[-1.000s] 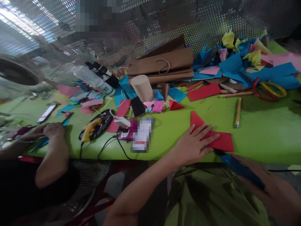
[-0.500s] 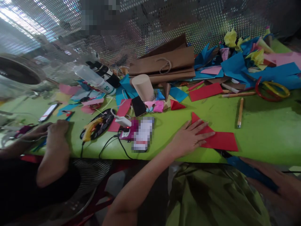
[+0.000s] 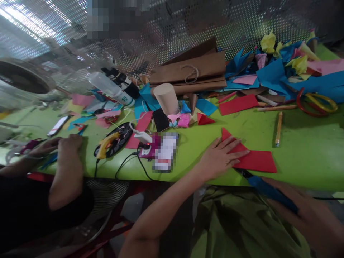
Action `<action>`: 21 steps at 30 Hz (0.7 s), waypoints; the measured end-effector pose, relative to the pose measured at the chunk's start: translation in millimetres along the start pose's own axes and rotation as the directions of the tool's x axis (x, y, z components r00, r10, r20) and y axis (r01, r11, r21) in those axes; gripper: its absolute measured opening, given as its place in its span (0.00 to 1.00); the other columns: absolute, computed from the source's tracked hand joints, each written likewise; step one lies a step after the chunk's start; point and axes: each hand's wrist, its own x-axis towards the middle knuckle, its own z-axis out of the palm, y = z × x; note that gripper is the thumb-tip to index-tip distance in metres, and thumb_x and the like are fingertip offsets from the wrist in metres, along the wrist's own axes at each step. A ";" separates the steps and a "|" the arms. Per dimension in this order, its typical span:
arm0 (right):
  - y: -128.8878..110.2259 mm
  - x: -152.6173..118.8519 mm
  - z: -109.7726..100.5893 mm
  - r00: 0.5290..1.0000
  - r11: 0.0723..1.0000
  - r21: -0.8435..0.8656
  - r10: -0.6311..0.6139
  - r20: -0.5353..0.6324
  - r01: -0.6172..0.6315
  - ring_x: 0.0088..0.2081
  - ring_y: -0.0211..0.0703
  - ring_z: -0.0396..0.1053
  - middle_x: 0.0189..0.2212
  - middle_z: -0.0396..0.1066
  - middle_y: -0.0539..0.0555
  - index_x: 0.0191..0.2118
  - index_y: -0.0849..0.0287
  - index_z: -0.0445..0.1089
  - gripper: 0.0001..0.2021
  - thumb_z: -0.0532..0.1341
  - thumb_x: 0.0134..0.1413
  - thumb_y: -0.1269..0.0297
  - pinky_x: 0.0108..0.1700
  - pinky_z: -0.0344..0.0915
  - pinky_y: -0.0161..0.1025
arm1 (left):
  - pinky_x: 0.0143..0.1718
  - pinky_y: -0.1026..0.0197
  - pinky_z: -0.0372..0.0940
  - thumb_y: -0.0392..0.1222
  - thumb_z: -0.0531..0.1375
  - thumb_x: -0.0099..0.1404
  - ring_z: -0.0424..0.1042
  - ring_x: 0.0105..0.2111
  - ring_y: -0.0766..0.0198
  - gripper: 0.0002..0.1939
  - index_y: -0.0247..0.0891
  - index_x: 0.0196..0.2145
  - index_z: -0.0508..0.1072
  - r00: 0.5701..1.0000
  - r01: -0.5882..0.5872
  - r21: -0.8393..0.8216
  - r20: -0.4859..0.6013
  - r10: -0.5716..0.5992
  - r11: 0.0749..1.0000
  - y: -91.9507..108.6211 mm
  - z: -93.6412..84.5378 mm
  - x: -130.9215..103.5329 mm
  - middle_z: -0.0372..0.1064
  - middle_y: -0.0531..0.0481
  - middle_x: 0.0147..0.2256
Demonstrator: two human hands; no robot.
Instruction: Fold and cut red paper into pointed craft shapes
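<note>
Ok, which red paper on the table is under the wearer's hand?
The red sheet with the pointed end, near the front edge of the green table: the left hand rests on it. The red rectangle and small red triangle lie farther back, untouched.

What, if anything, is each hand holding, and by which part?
The right hand holds a blue tool by its blue body, behind the dark tip. The left hand lies spread on the red paper, not closed around it.

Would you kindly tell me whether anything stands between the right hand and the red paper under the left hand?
Only the blue tool in the right hand, its dark tip by the near edge of the red paper; I cannot tell whether they touch.
</note>
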 end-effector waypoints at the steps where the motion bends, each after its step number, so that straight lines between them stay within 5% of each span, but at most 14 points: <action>1: -3.3 2.3 0.3 1.000 1.000 0.006 -0.003 0.009 0.003 0.47 0.53 0.80 0.53 0.78 0.50 0.65 0.40 0.62 0.24 0.57 0.66 0.51 0.44 0.80 0.45 | 0.71 0.45 0.43 0.53 0.40 0.79 0.45 0.73 0.57 0.26 0.60 0.71 0.52 1.000 0.005 0.002 0.001 -0.005 1.000 0.2 -0.9 0.0 0.44 0.56 0.74; 11: 15.1 -6.0 6.6 0.998 0.997 -0.048 0.054 0.028 -0.053 0.49 0.57 0.79 0.55 0.77 0.49 0.66 0.36 0.62 0.26 0.57 0.63 0.46 0.47 0.79 0.50 | 0.72 0.44 0.39 0.54 0.42 0.79 0.42 0.73 0.57 0.26 0.59 0.71 0.51 0.992 -0.120 0.029 0.040 0.118 0.992 -30.3 -14.3 3.8 0.42 0.59 0.74; 21: 1.3 14.7 14.1 0.999 0.998 0.056 -0.001 0.034 -0.001 0.47 0.56 0.80 0.51 0.80 0.48 0.63 0.38 0.68 0.24 0.60 0.62 0.49 0.45 0.79 0.48 | 0.72 0.45 0.38 0.53 0.41 0.79 0.40 0.74 0.58 0.26 0.60 0.72 0.49 0.992 -0.122 0.079 0.016 0.122 0.989 -30.3 -6.1 3.0 0.39 0.60 0.74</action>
